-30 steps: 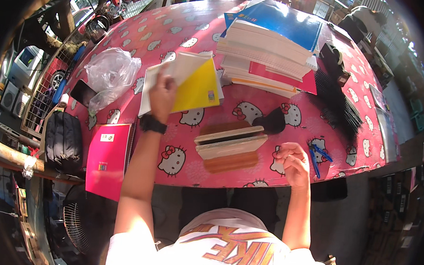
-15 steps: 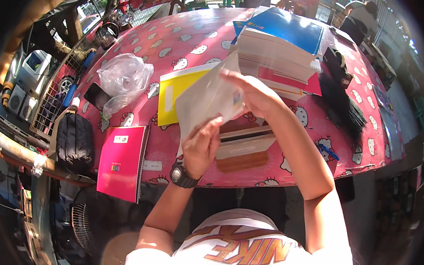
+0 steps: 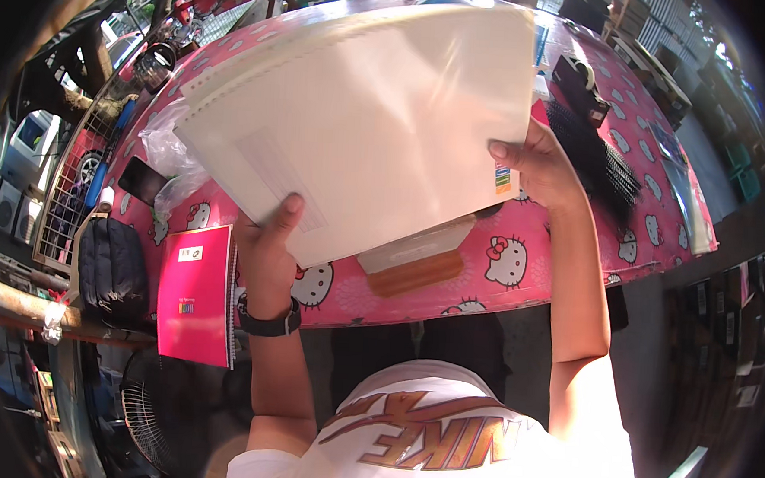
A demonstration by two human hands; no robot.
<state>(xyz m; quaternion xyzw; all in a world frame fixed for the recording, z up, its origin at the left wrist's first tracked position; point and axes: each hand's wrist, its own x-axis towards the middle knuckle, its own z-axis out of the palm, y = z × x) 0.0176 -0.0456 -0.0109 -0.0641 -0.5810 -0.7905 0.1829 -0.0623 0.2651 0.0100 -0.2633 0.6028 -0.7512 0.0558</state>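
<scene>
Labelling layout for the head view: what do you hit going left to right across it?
Black bag → pink notebook → left hand → white sheet stack held up by both hands → right hand → black combs.

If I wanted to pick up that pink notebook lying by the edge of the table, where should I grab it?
Probably by its near short edge, coming from the side where the person stands. The pink notebook lies flat at the edge of the pink table, and that end seems to stick out past the edge, so fingers could slip under it. Its spiral side is harder to pinch.
</scene>
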